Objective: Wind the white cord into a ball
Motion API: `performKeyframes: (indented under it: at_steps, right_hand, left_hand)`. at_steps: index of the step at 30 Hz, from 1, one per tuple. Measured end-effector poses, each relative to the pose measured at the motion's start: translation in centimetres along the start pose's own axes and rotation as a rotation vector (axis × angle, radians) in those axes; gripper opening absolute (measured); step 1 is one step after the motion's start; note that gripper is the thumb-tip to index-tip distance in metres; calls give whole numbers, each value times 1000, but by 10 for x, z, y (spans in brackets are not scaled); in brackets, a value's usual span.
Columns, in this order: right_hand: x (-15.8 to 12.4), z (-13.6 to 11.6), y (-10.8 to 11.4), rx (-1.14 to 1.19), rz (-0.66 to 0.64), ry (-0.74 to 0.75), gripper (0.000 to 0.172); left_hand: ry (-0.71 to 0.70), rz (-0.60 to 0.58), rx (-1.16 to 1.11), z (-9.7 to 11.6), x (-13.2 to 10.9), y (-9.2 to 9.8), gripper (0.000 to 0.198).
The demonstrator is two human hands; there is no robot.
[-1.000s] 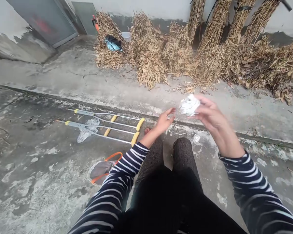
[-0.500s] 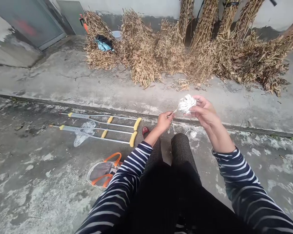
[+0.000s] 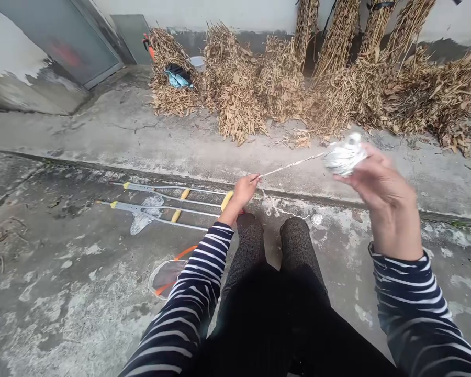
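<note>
The right hand (image 3: 390, 199) curls its fingers round a ball of white string (image 3: 344, 158); the left hand (image 3: 245, 191) pinches the strand (image 3: 292, 165) stretched between. Even tension should prevent tangling with the small ball (image 3: 316, 220) on the ground (image 3: 351, 262).

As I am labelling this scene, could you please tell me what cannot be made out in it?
All in the head view:
Right hand: motion blur smears its fingertips on the ball of white cord.
Left hand: its fingers hide the pinched part of the cord strand.
Nearer crutch: the left forearm hides its right end.
Orange-handled bag: the left sleeve covers its right side.
Upright stalk bundles: the top edge cuts them off.
</note>
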State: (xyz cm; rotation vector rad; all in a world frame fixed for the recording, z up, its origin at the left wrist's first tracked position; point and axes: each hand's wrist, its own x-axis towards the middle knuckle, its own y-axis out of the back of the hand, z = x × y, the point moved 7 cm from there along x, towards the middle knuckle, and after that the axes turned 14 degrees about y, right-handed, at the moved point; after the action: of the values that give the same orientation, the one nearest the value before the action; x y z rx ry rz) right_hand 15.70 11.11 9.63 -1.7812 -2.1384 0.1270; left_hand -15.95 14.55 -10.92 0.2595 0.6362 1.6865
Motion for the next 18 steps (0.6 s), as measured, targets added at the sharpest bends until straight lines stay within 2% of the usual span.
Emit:
performKeyframes:
  at_steps: [4,10,15,18]
  right_hand:
    - [1,-33,-3,42,36,84,49]
    - [-7,-80,-35,-83,25,192,29]
    - [-15,-92,-42,-232,71,184,22]
    - [-19,-100,-39,-256,62,236,22]
  left_hand:
    - [9,-38,89,-6,0,-2,28]
    - [27,-84,72,0,3,-19,28]
    - [-19,-31,157,15,19,-21,33]
    - [-16,-19,232,14,27,-24,33]
